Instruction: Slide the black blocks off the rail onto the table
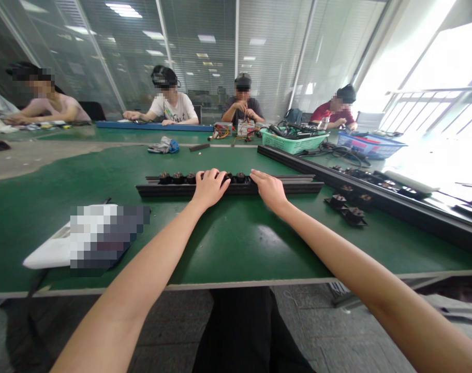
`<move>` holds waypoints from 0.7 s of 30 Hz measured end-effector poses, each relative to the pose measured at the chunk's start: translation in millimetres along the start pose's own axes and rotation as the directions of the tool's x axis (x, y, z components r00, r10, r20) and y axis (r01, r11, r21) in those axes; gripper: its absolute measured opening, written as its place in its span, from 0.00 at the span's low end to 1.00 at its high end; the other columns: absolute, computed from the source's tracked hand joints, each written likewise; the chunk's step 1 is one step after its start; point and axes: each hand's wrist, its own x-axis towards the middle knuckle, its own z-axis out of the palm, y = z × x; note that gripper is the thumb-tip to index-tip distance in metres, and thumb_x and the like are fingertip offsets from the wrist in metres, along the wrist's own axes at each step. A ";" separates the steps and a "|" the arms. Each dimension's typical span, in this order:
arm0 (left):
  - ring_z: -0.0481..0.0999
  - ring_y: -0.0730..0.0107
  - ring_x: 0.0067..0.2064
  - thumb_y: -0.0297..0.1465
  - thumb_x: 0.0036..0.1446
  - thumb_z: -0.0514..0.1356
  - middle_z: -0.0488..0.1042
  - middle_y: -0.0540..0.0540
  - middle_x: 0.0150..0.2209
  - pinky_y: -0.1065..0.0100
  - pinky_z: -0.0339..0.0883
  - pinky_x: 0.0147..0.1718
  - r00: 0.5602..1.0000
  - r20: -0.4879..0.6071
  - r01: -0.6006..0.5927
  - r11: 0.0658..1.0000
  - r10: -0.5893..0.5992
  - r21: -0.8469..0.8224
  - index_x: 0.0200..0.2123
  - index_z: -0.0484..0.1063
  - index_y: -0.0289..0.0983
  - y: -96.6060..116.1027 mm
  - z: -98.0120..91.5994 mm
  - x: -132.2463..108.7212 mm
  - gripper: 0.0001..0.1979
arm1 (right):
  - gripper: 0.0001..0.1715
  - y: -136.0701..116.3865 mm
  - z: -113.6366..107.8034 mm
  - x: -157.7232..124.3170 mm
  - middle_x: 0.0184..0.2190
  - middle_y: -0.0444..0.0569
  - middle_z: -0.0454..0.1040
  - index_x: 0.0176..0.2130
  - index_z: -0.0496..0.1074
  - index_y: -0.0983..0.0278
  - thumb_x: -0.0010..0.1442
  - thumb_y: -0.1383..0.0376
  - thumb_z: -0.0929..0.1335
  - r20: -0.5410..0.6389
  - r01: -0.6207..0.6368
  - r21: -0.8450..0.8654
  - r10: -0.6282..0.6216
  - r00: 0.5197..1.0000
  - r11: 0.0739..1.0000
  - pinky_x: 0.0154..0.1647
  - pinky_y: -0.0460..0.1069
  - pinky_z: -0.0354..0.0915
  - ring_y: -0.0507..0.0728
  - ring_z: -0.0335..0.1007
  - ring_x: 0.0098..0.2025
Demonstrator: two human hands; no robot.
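Now two hands [211,187] on one black rail [166,191].

Your rail [239,189] is black, your tabletop [255,251] green with a pale edge, your trousers [236,331] black; you see a grey-and-blue cloth [164,146], a mint-green basket [292,144] and a blue tub [370,148].

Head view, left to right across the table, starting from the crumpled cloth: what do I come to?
Crumpled grey-and-blue cloth → left hand → right hand → two black round-topped parts → long white bar.
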 end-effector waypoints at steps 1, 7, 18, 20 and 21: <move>0.71 0.46 0.58 0.43 0.75 0.46 0.74 0.35 0.57 0.45 0.53 0.62 1.000 0.001 0.000 1.000 0.000 0.004 0.61 0.73 0.41 0.0 0.0 0.1 0.24 | 0.28 -0.3 -0.2 0.0 0.67 0.49 0.71 0.61 0.76 0.60 0.70 0.75 0.61 0.000 -0.001 -0.001 0.001 1.000 1.000 0.66 0.56 0.69 0.60 0.70 0.66; 0.71 0.46 0.59 0.43 0.75 0.46 0.74 0.36 0.57 0.45 0.53 0.61 1.000 0.002 0.002 1.000 -0.002 0.006 0.61 0.73 0.42 0.0 0.0 -0.1 0.24 | 0.28 0.4 0.7 -0.1 0.66 0.50 0.71 0.61 0.76 0.59 0.69 0.75 0.61 -0.002 -0.003 0.005 0.003 1.000 1.000 0.65 0.57 0.70 0.61 0.70 0.66; 0.71 0.45 0.59 0.42 0.75 0.47 0.74 0.35 0.57 0.45 0.53 0.62 1.000 0.015 0.012 1.000 -0.012 -0.005 0.61 0.73 0.39 1.9 -2.2 0.2 0.23 | 0.28 1.1 0.0 -0.9 0.66 0.49 0.71 0.60 0.77 0.60 0.69 0.76 0.60 -0.012 -0.010 0.000 0.010 1.000 1.000 0.64 0.56 0.70 0.61 0.71 0.66; 0.71 0.45 0.59 0.42 0.74 0.48 0.74 0.34 0.57 0.45 0.52 0.62 1.000 0.015 0.013 1.000 -0.013 -0.014 0.61 0.73 0.39 2.0 -2.5 0.1 0.23 | 0.28 1.3 0.2 -0.9 0.66 0.49 0.71 0.60 0.77 0.60 0.69 0.76 0.60 -0.018 -0.006 0.001 0.006 1.000 1.000 0.64 0.57 0.71 0.61 0.71 0.65; 0.71 0.46 0.59 0.42 0.74 0.47 0.74 0.34 0.57 0.45 0.52 0.62 1.000 0.014 0.013 1.000 -0.013 -0.015 0.61 0.73 0.40 2.0 -2.5 0.1 0.23 | 0.28 1.4 0.4 -0.9 0.66 0.50 0.71 0.60 0.77 0.60 0.69 0.76 0.61 -0.019 -0.004 0.001 0.004 1.000 1.000 0.65 0.57 0.71 0.61 0.71 0.65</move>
